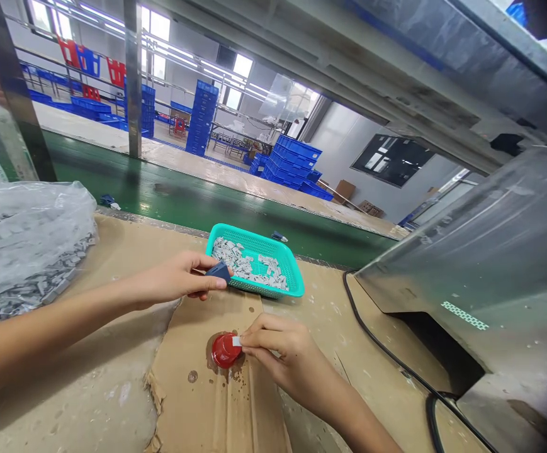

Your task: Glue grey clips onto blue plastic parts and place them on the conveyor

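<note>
Red cup (one) at right hand, blue piece in left hand

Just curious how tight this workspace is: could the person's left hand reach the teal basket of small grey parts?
Probably yes. The left hand sits at the near edge of the teal basket with nothing between, though it holds a dark blue piece.

This is a factory assembly floor: a green conveyor belt runs just beyond the cardboard-covered bench, which carries a teal basket of small grey parts, while stacked blue plastic crates fill the far hall under long ceiling lights.
</note>
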The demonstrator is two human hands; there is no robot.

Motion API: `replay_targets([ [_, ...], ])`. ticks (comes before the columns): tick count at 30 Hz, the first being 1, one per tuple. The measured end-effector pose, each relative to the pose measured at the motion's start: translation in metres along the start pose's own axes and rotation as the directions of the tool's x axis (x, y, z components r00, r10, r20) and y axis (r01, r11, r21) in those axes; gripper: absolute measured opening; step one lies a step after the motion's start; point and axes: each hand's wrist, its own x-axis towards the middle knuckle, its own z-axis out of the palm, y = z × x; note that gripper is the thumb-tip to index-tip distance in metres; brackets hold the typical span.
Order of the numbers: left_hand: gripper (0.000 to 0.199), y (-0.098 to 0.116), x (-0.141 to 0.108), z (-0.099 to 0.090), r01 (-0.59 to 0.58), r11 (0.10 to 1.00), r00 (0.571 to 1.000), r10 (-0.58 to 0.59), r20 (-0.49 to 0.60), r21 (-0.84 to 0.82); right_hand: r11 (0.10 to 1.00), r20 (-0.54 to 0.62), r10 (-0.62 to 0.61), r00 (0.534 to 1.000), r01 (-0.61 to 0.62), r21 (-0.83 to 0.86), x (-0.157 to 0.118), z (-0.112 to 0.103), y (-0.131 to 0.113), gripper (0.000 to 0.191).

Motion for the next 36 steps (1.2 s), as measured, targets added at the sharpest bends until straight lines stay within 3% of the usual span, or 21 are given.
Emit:
replay_targets([
  [8,0.022,-0.011,0.003,0.002,-0.121,0.931,0.977,0.173,-0.125,0.346,0.997,-0.001,-0.045,0.999,0.045,-0.062,0.001,0.000,-0.002,0.021],
  [14,0.012,-0.004,-0.003,0.006,-0.213,0.858,0.941,0.308,-0.137,0.467,0.996,-0.092,0.001,0.996,0.008,0.091,0.006,-0.008,-0.007,0.016],
  [21,0.015,0.002,-0.008,0.016,-0.212,0.853,0.949,0.296,-0.109,0.478,0.967,-0.358,0.140,0.923,-0.050,0.250,0.026,-0.025,-0.021,0.013],
  [27,0.014,-0.001,-0.009,0.018,-0.223,0.866,0.950,0.296,-0.100,0.448,0.966,-0.346,0.172,0.922,-0.089,0.244,0.033,-0.018,-0.017,0.014],
  [36,0.013,-0.001,-0.008,0.019,-0.229,0.841,0.946,0.311,-0.092,0.490,0.977,-0.323,0.127,0.938,-0.063,0.203,0.032,-0.012,-0.010,0.014],
])
